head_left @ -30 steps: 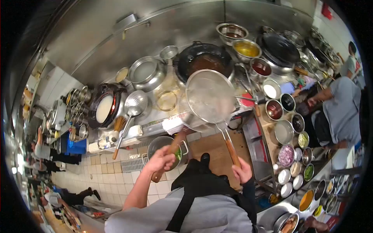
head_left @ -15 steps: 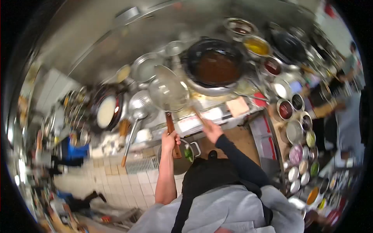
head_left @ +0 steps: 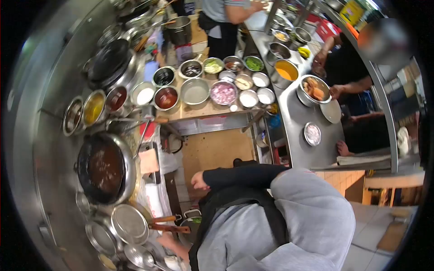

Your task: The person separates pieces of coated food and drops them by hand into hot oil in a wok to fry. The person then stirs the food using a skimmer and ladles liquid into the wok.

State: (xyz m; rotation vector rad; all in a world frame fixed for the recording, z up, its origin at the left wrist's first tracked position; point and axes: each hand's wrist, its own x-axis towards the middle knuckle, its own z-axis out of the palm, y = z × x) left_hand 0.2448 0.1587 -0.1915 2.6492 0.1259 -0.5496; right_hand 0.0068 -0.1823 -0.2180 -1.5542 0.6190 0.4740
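My right hand (head_left: 199, 180) is in front of my body above the brown floor mat, with fingers curled in and nothing visible in them. My left hand (head_left: 169, 242) is low beside the stove edge, just below a strainer's wooden handle (head_left: 174, 228); its fingers look stretched out, though partly blurred. The round mesh strainer (head_left: 129, 223) rests at the stove front, and a second wooden handle (head_left: 163, 219) lies alongside. Below the handles, a perforated ladle (head_left: 139, 256) lies on the stove. A pot (head_left: 190, 226) with something green inside is partly hidden by my apron.
A black wok (head_left: 101, 169) of dark brown liquid sits on the stove. Ahead stands a table with several ingredient bowls, including chopped pink pieces (head_left: 224, 92). At right is a steel counter (head_left: 300, 151) with people's arms behind it. Another person (head_left: 226, 18) stands at the back.
My view has turned to the right. Both hands have let go of the wooden handles, which now lie side by side at the stove edge. My right hand has moved away from the stove.
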